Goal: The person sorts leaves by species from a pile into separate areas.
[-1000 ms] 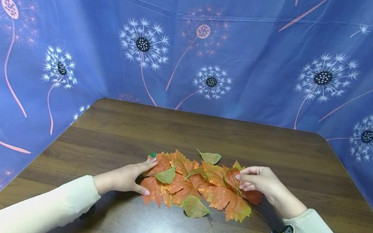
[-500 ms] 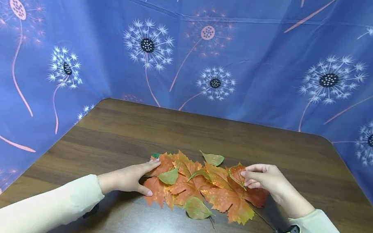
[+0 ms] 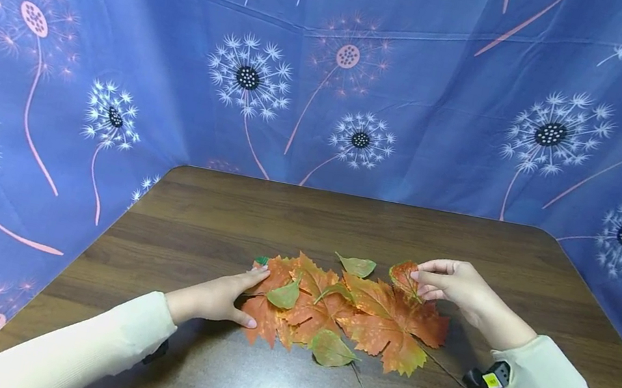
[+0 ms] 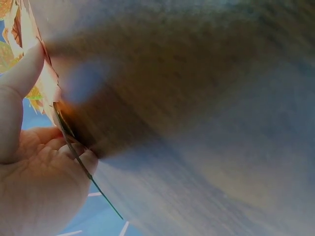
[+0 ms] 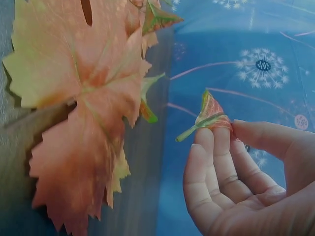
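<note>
A small red leaf with green edges (image 3: 404, 275) is pinched between the thumb and fingertips of my right hand (image 3: 459, 291), raised just above the far right end of a row of orange maple leaves (image 3: 378, 327). In the right wrist view the same leaf (image 5: 214, 112) has its short stalk pointing left. My left hand (image 3: 218, 295) spreads thumb and fingers at the row's left end, touching the leaves' edge. A thin green stem (image 4: 81, 164) crosses its fingers in the left wrist view. Green leaves lie on the row, one near its middle left (image 3: 283, 294).
The leaves lie across a brown wooden table (image 3: 294, 219). One green leaf (image 3: 357, 267) sits beyond the row, another (image 3: 330, 348) at its near edge. A long stem (image 3: 445, 369) sticks out right. A blue dandelion-print cloth (image 3: 427, 103) hangs behind.
My right hand has lifted the small red leaf off the orange leaves and moved it slightly right and away. The left hand stays at the row's left end.
</note>
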`<state>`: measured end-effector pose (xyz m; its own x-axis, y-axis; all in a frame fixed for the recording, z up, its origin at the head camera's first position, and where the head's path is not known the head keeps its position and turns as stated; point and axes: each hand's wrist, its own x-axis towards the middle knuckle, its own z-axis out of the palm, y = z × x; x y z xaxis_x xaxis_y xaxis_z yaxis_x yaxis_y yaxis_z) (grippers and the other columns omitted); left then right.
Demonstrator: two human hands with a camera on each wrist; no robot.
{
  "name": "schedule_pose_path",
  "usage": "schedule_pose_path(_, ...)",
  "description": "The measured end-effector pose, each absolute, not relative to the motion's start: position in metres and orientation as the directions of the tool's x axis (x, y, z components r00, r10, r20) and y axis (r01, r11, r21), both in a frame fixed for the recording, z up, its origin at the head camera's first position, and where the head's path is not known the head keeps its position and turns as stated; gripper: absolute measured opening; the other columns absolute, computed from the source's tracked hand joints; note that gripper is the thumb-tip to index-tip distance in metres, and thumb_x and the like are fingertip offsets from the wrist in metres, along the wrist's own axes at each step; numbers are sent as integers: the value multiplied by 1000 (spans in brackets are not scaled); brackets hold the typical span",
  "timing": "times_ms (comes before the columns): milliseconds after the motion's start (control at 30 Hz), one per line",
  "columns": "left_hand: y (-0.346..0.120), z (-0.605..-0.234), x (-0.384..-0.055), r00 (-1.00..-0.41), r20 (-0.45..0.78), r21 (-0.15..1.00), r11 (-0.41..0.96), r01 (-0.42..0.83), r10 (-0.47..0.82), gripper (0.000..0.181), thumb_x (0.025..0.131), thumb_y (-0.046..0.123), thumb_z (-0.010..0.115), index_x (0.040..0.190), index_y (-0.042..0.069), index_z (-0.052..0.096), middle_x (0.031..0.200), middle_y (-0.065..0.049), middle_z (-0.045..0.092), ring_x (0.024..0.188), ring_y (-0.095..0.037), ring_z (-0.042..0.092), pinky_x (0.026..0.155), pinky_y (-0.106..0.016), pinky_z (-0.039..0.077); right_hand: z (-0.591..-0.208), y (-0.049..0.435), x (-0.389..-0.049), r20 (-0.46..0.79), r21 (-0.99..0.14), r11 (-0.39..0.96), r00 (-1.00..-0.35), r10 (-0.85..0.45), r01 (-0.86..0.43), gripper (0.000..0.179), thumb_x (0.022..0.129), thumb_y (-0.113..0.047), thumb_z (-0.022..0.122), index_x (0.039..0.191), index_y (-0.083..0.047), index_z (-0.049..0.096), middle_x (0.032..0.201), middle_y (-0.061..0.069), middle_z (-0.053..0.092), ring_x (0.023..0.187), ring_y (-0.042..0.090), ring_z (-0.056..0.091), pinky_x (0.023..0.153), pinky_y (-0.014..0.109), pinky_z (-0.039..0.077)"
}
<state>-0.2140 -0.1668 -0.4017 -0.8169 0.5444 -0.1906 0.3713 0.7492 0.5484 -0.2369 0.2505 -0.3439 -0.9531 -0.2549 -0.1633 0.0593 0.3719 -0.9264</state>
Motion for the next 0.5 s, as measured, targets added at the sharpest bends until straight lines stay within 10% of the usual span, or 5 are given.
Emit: schedule_pose_path(500, -165, -398, -210, -819, -191, 548, 751, 369, 542, 95, 83, 29, 76, 154, 1, 19, 161, -19, 14, 148, -39, 15, 117, -55, 21, -346, 274, -256, -171, -926, 367, -963, -209, 85, 37, 94, -14, 62, 119, 12, 55, 81, -9, 70, 76, 8, 68, 76, 28, 58)
